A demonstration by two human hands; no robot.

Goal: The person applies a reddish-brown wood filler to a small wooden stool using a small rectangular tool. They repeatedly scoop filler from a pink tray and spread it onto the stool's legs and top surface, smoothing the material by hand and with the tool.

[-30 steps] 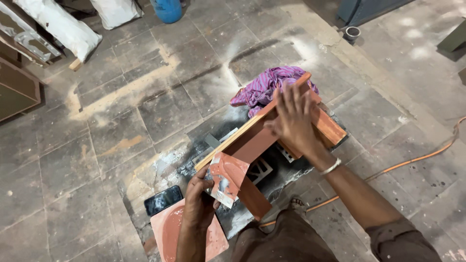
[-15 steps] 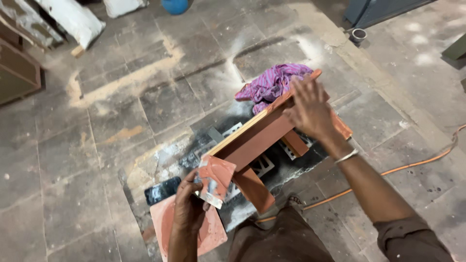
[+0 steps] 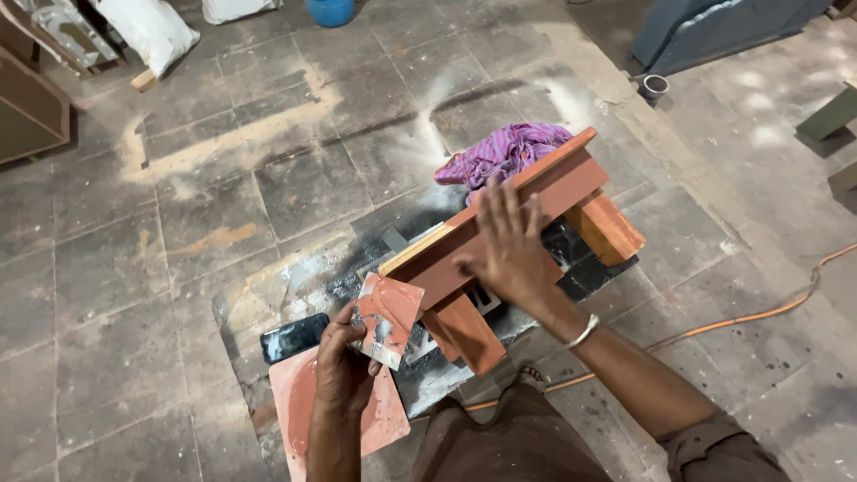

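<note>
The right hand (image 3: 509,250) is lying flat and open, fingers spread, on the side of a reddish-brown wooden stool frame (image 3: 527,214) near the centre of the frame, pressing against its long rail. The left hand (image 3: 344,366), lower and left of centre, is gripping a small square board (image 3: 388,319) smeared with reddish paste and grey patches, holding it tilted just beside the near end of the wooden frame. The wooden frame is lying on its side, running diagonally from centre toward the upper right, with two short legs (image 3: 464,332) sticking out toward the lower right. It is resting on dark sheeting (image 3: 312,286) spread over the stone floor (image 3: 134,295). A purple cloth (image 3: 504,152) is bunched just behind the frame. A reddish flat panel (image 3: 299,402) is lying under the left wrist, with a dark phone-like slab (image 3: 293,336) just above it. An orange cable (image 3: 741,317) is trailing across the right of the frame. A metal bangle (image 3: 585,332) is circling the right wrist
</note>
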